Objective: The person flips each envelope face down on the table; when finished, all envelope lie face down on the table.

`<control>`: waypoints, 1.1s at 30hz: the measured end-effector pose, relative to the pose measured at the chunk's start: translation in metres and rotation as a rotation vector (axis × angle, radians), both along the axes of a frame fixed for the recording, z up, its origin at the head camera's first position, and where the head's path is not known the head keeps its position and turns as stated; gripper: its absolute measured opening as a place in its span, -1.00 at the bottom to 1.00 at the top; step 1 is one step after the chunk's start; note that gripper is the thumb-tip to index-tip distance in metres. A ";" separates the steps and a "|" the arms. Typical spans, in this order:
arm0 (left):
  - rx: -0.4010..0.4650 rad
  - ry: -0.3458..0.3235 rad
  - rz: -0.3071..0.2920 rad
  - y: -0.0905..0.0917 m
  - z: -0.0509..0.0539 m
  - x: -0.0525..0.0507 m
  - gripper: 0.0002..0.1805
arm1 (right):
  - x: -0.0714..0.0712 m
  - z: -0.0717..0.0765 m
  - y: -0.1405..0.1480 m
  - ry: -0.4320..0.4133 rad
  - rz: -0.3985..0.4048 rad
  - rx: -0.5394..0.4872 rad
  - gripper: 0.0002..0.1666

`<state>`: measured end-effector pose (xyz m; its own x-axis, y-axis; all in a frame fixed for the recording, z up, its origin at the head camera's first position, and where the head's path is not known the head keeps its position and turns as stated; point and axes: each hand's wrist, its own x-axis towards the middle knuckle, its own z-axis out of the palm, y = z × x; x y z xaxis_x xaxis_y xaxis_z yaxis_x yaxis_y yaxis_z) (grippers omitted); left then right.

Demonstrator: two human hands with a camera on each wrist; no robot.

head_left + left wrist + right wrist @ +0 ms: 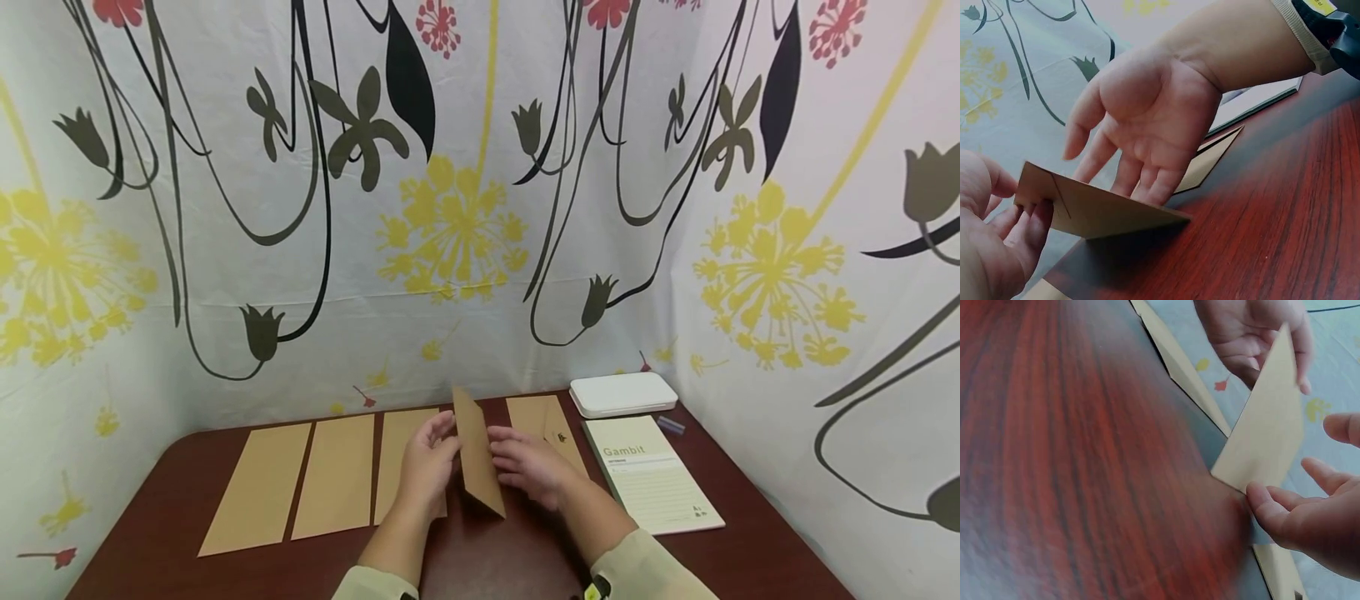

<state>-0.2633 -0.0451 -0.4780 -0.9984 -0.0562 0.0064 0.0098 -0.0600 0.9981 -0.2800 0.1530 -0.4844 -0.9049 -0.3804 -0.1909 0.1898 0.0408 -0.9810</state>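
Observation:
A brown kraft-paper envelope [474, 454] stands on its long edge, tilted, above the dark table. My left hand [429, 460] holds its left face; in the left wrist view the left fingers [1036, 234] curl against the paper near one end. On the other side is my right hand [534, 468], fingers extended, thumb apart from the paper. In the right wrist view one right fingertip [1257, 490] touches the envelope's lower edge. Beside the hands lie another brown envelope [408, 442] on the left and a printed envelope [536, 417] on the right.
Two more brown envelopes, an outer one [255, 487] and an inner one [333, 475], lie flat at left. At right are a notepad [652, 475] marked "Gambit", a white case [624, 394] and a small bluish object [671, 425]. A patterned curtain [465, 333] hangs behind the table.

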 end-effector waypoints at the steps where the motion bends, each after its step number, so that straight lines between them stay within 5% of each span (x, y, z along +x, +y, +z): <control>1: -0.003 -0.001 0.004 -0.001 -0.001 0.000 -0.48 | -0.001 0.000 0.001 -0.002 -0.007 -0.006 -0.25; 15: -0.093 -0.048 0.046 -0.012 -0.018 -0.007 -0.38 | -0.004 0.002 0.012 -0.001 -0.052 -0.035 -0.24; 33: -0.197 -0.043 -0.020 -0.010 -0.023 -0.008 -0.37 | -0.008 0.001 0.022 -0.019 -0.102 -0.044 -0.31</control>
